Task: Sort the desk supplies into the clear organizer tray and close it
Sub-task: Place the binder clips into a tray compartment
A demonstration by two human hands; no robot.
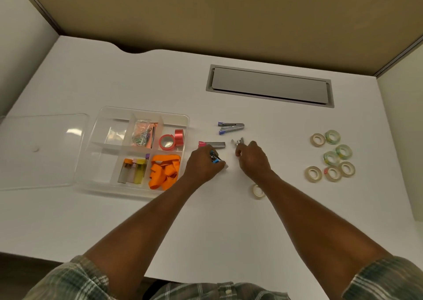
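1. Organizer tray point(103, 162) sits open left of my hands, lid point(39, 150) beside it.
2. My left hand point(204, 165) grips a small blue-labelled item point(216, 160); print unreadable.
3. My right hand point(253, 160) pinches a small silver piece point(238, 142).

Open clear tray point(109, 132), loose tape rolls point(331, 158)
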